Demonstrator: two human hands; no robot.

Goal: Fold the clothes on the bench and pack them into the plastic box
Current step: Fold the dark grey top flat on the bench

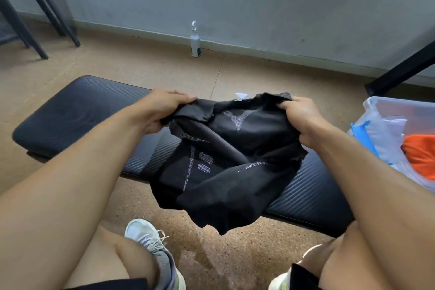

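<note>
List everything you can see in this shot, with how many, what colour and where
garment: one, black with grey markings, held up over the bench
bench: one, black padded, across the middle
plastic box: one, clear, at the right, with an orange cloth inside
bottle: one, white, on the floor by the wall
chair: one, dark, far left
shoes: two, pale grey, bottom edge
hands: left hand and right hand, each gripping a top edge of the garment
</note>
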